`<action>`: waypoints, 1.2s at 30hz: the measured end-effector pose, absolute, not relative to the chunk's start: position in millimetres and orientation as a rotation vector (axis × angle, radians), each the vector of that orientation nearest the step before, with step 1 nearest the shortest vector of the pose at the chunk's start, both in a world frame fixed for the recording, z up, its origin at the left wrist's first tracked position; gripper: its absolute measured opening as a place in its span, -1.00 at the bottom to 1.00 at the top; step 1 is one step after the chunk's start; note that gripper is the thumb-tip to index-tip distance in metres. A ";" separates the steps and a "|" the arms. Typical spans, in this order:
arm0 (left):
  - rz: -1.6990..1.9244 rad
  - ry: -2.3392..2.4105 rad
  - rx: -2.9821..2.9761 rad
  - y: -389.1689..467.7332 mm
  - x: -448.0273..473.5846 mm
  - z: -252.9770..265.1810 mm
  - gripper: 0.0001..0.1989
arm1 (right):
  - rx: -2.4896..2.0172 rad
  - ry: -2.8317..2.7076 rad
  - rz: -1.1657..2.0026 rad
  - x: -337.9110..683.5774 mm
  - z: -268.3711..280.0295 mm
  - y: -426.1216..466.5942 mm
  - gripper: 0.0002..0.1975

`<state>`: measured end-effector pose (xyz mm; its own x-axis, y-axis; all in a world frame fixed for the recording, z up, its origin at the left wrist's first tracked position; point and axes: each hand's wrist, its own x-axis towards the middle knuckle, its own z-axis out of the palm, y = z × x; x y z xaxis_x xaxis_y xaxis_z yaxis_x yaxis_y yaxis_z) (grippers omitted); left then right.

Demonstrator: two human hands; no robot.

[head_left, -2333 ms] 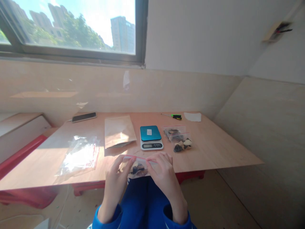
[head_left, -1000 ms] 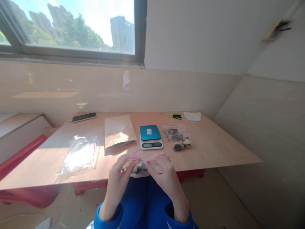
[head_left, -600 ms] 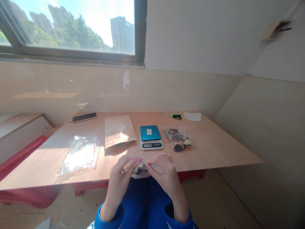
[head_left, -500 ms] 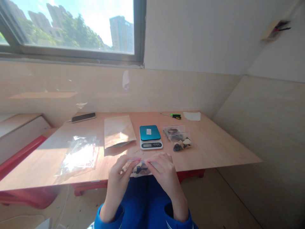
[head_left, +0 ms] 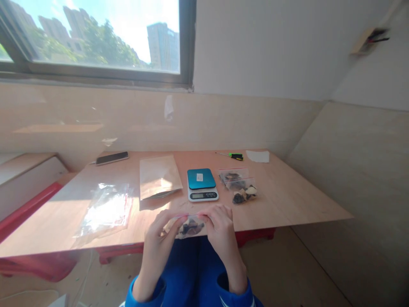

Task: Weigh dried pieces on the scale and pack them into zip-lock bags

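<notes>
Between my hands is a clear zip-lock bag (head_left: 191, 227) holding dark and pale dried pieces, at the table's front edge. My left hand (head_left: 162, 232) pinches its top edge at the left, thumb against fingers. On the right part of the same edge my right hand (head_left: 220, 224) is closed, thumb and fingers pressed together. Just beyond them stands a kitchen scale (head_left: 202, 184) with a blue plate, nothing on it but a small label. To its right lie two filled zip-lock bags, a nearer one (head_left: 245, 194) and one behind it (head_left: 230, 175).
A brown paper pouch (head_left: 160, 175) lies left of the scale, and flat clear plastic bags (head_left: 105, 209) lie farther left. At the back are a phone (head_left: 111, 158), a screwdriver (head_left: 234, 156) and a white paper piece (head_left: 258, 156). Red stools (head_left: 121, 251) show under the table (head_left: 297, 204).
My right hand has slid a little to the right along the bag's top edge, away from my left hand. More of the bag's contents now shows between them.
</notes>
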<state>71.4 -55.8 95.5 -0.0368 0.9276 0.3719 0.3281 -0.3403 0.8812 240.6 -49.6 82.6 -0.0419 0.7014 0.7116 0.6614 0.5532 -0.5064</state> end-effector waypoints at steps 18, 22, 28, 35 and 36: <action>1.406 1.411 1.538 -59.7 70.5 98.1 -0.78 | -1.105 -1.731 0.088 240.9 80.7 -45.8 -0.90; 1.386 1.401 1.514 -59.0 69.4 100.8 -0.75 | -1.112 -1.702 0.044 243.2 77.6 -43.7 -0.81; 1.382 1.283 1.551 -60.1 72.1 104.0 -0.69 | -1.155 -1.649 -0.017 244.0 74.0 -44.0 -0.73; 1.525 1.409 1.240 -58.8 71.9 99.5 -0.64 | -1.164 -1.640 0.200 247.1 75.9 -44.6 -0.79; 1.554 1.414 1.188 -58.7 71.3 98.7 -0.63 | -1.170 -1.612 0.263 249.0 75.3 -44.2 -0.72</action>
<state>71.3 -58.7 98.7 -0.3231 0.9321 0.1635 0.0750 -0.1470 0.9863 249.0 -44.2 75.3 0.0587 0.7842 0.6178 0.5474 0.4923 -0.6768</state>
